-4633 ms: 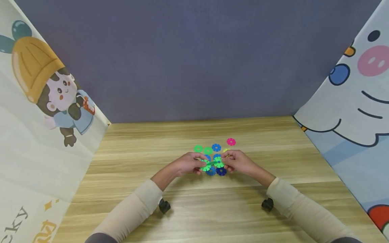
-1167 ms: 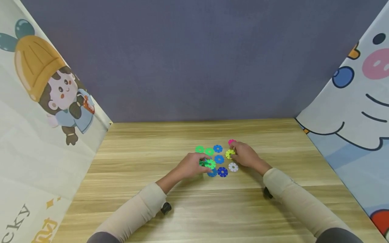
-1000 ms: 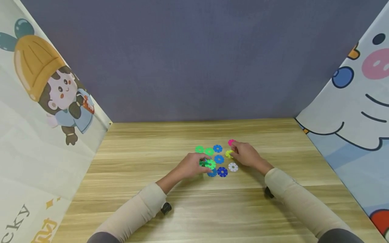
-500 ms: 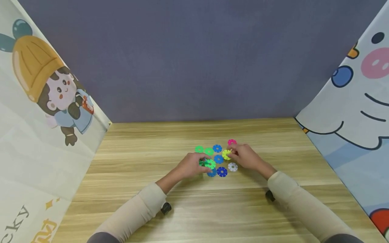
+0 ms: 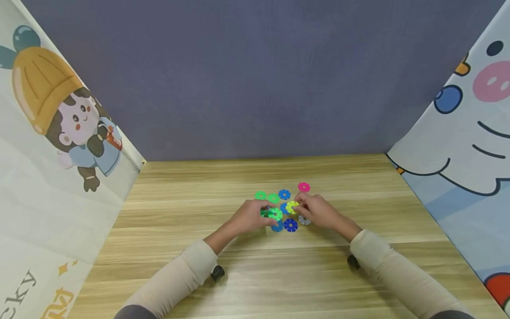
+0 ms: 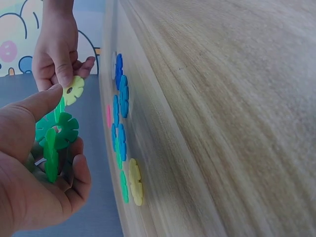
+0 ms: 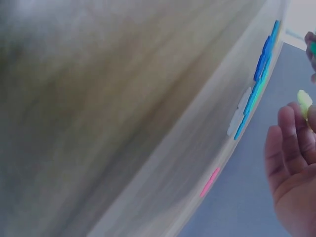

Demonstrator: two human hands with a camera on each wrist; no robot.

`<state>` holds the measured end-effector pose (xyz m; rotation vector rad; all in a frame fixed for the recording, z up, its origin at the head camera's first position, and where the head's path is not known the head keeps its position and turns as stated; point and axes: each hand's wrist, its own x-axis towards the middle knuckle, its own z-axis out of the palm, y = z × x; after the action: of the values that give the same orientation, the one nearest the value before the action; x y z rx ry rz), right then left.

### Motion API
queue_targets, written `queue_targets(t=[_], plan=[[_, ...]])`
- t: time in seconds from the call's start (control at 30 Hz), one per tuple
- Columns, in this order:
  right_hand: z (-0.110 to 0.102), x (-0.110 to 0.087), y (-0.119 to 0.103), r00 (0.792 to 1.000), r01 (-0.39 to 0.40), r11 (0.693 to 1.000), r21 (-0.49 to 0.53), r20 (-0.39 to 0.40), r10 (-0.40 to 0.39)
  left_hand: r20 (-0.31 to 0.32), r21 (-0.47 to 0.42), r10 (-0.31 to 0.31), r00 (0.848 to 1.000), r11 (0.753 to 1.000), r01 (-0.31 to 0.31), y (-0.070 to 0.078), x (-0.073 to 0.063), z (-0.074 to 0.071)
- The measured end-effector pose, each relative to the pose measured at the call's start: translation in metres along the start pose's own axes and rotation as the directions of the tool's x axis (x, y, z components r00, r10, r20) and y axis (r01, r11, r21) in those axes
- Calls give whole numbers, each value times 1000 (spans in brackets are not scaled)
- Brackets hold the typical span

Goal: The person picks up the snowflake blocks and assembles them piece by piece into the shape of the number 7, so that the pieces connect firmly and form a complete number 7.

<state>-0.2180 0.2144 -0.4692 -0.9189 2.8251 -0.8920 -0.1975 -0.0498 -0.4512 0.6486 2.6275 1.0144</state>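
Observation:
My left hand (image 5: 251, 216) holds a small chain of notched green plastic discs (image 6: 69, 129), slotted into one another at angles, above the table. Thumb and fingers of my right hand (image 5: 320, 211) pinch a yellow notched disc (image 5: 290, 205) by its edge. In the left wrist view the yellow disc is close to the end of the green chain; whether they touch I cannot tell. The right wrist view shows the yellow disc (image 7: 303, 100) at the right fingertips, partly hidden by the thumb.
Flat on the wooden table (image 5: 255, 270) lie several loose discs: green (image 5: 260, 192), blue (image 5: 284, 191), dark blue (image 5: 290, 229), white (image 5: 301, 221) and pink (image 5: 304, 183). Another yellow disc (image 6: 133, 182) lies below my left hand. A grey panel (image 5: 255, 88) rises behind the table.
My right hand took up the yellow disc from beside the pink one and brought it left, nearer the green chain. Earlier both hands were on the green discs. The left hand has stayed almost still lately.

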Motion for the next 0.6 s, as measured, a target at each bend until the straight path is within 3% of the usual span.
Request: queue_targets(t=[0.6], plan=[[3, -2, -10, 989, 149, 986, -76, -11, -151, -14, 1, 16, 1000, 1000, -16, 0, 2, 1]])
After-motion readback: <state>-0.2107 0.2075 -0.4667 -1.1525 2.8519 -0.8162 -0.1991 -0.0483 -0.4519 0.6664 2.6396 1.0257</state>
